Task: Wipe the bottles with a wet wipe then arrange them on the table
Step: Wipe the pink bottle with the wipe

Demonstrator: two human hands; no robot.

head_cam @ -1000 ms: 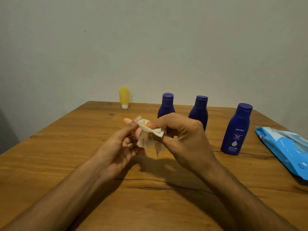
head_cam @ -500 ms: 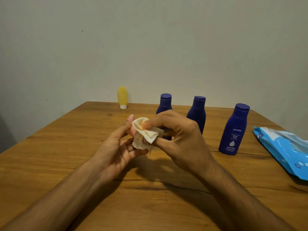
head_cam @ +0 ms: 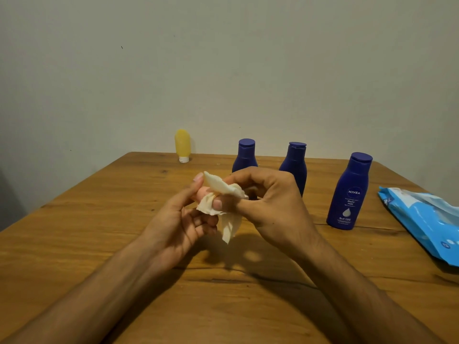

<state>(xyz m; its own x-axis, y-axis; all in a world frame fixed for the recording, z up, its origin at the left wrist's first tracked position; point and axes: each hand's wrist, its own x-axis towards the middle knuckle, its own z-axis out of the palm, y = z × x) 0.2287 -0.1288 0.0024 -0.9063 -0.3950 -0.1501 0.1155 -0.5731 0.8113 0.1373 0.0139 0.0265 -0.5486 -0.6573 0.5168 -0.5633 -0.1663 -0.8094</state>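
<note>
Table (head_cam: 99,244) bears a blue wipes pack (head_cam: 422,219) at three o'clock and three blue bottles (head_cam: 294,165) from twelve to two o'clock. At centre, the left hand (head_cam: 178,219) and right hand (head_cam: 270,209) both pinch a crumpled wipe (head_cam: 218,199) above the wood. Pulled apart while bunched, the wipe could tear or slip free. The two o'clock bottle (head_cam: 349,194) reads "NIVEA Body Milk"; the pack's print is illegible.

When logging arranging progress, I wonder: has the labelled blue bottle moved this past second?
No. The labelled blue bottle still stands at the same dark table crack.
</note>
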